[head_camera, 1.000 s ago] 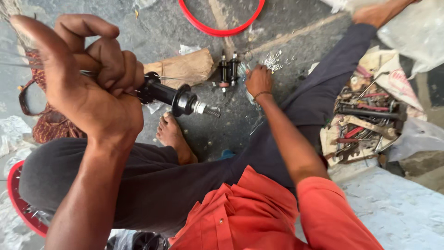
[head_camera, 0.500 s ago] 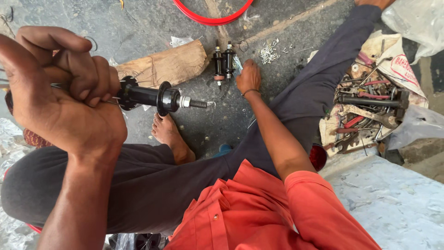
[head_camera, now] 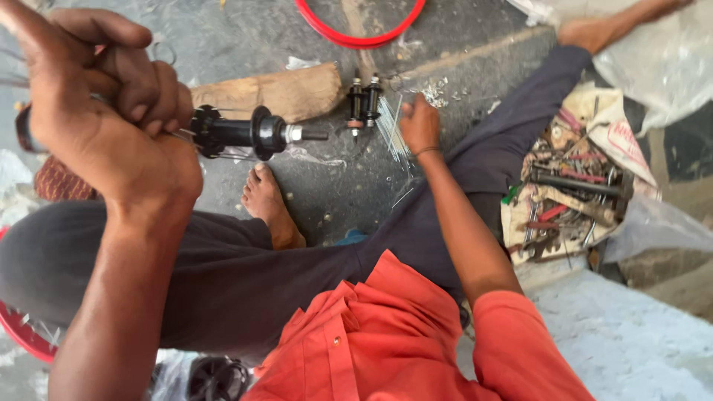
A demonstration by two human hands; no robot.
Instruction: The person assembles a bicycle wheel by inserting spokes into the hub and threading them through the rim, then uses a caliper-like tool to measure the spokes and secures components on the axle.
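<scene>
Left hand (head_camera: 104, 111) grips the black wheel hub (head_camera: 249, 134) at ten o'clock, mid-lacing by my judgement. Right hand (head_camera: 420, 122) pinches the loose spokes (head_camera: 394, 137) on the floor; one needs threading next.

The hub (head_camera: 249, 132) is glossy black metal with a bare steel axle; the floor (head_camera: 238, 37) is rough grey concrete; the block (head_camera: 275, 90) is matt wood.

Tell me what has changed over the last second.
The right hand has shifted from beside the loose hub onto the thin spokes on the ground. The left hand still grips the black hub, held up as before. The tool pile is unchanged.
</scene>
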